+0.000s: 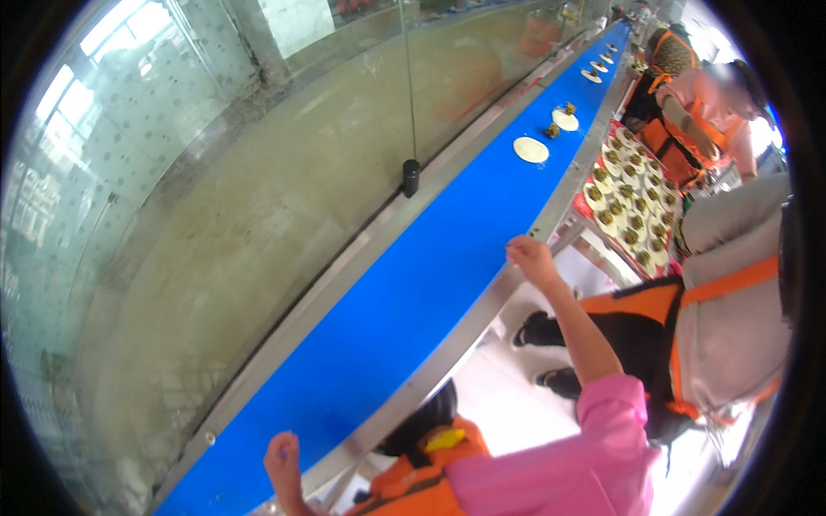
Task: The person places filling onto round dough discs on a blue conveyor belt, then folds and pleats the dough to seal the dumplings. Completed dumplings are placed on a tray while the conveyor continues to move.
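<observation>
My right hand (pixel 532 260) is over the near rail of the blue conveyor belt (pixel 413 284), fingers curled together, with nothing visible in them. Lower left, my left hand (pixel 282 456) is closed in a loose fist at the belt's near edge, and I see nothing in it. Farther up the belt, beyond my right hand, lies a bare flat dough round (pixel 531 150). Beside it is a lump of dark filling (pixel 551 131), and past that another dough round (pixel 564 119) carries filling at its edge. Several more rounds with filling lie toward the far end.
A red tray (pixel 582 206) of filled dough rounds stands right of the belt. A co-worker in grey (pixel 736 292) stands close on my right; a person in pink (pixel 718 112) is farther along. A glass panel (pixel 344 155) and black post (pixel 411 178) line the far side.
</observation>
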`<state>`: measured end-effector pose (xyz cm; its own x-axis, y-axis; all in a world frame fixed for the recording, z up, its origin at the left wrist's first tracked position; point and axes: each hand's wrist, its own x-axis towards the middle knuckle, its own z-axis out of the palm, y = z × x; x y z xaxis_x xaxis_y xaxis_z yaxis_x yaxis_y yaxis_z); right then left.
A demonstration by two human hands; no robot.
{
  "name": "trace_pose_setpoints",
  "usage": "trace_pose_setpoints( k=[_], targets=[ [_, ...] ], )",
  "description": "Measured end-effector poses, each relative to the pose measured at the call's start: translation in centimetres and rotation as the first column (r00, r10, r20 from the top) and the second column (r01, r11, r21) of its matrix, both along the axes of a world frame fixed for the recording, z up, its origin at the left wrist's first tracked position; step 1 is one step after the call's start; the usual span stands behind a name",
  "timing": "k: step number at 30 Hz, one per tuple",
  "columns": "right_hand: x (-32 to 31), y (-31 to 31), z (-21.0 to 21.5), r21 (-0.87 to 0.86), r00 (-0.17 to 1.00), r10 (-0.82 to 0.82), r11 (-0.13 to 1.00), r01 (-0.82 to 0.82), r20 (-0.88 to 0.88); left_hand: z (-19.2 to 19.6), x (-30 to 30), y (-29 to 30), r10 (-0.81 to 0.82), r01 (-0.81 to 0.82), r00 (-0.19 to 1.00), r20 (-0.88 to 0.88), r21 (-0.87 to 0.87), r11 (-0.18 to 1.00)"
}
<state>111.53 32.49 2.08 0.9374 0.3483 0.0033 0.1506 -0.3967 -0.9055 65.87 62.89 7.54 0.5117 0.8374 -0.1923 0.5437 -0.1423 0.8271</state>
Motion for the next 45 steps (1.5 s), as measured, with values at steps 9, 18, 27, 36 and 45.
trace_pose_setpoints(
  k=[9,18,27,36,45],
  targets=[
    [9.4,-3.7,-2.9,-0.053,0.965,-0.263,0.964,0.262,-0.017,0.0,0.5,0.2,-0.009,0.007,0.999,-0.046,-0.024,1.0],
    [16.2,-3.0,-3.5,-0.341,0.848,-0.236,0.839,0.423,0.474,1.0,0.9,0.8,-0.017,0.013,0.992,-0.127,-0.037,0.999],
    [15.0,1.6,-0.2,-0.747,0.81,0.341,0.643,0.169,0.477,0.2,-0.4,0.7,-0.027,0.025,0.982,-0.185,-0.012,1.0],
    [11.9,5.4,1.4,-0.701,0.92,0.364,0.695,-0.163,0.147,-0.6,-0.7,0.6,-0.006,-0.014,0.991,-0.132,-0.152,0.988],
    [-0.6,13.4,-1.9,-0.271,0.899,0.406,0.858,-0.436,-0.161,-2.6,9.7,0.4,-0.204,0.248,0.966,0.157,-0.355,0.901]
  ],
)
